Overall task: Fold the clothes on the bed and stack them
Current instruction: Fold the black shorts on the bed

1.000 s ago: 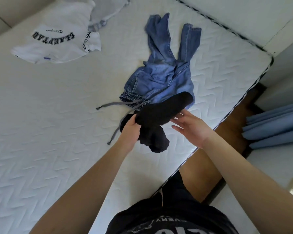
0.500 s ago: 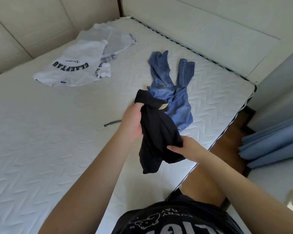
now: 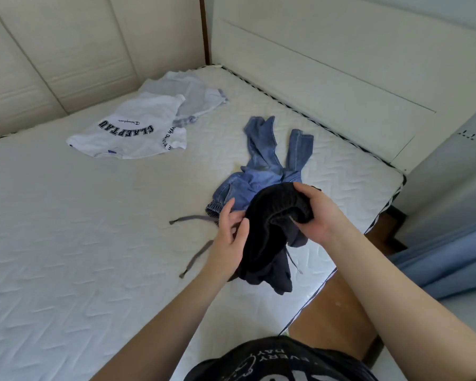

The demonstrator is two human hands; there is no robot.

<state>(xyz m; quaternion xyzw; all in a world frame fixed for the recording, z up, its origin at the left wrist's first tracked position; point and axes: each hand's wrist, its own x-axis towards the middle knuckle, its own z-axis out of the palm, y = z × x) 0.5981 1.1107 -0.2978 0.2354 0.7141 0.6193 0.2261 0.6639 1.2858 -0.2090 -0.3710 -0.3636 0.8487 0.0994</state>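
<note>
Head view, both hands, left (image 3: 228,237), right (image 3: 318,215), gripping black garment (image 3: 267,237) above bed (image 3: 80,243)

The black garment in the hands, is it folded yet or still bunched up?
Still bunched: the black garment hangs crumpled between the left hand and right hand, above the mattress.

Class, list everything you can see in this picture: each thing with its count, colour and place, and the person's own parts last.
black garment: 1, black, bunched, held above the near bed edge
denim trousers: 1, blue, crumpled on the mattress beyond the hands, grey drawstring trailing left
printed T-shirt: 1, white with dark letters, far left of the mattress
pale garment: 1, light grey-blue, partly under the T-shirt
mattress: 1, white, quilted
headboard: 1, cream, padded
curtain: 1, blue, right edge
left hand: 1, holding the black garment
right hand: 1, gripping its waistband
</note>
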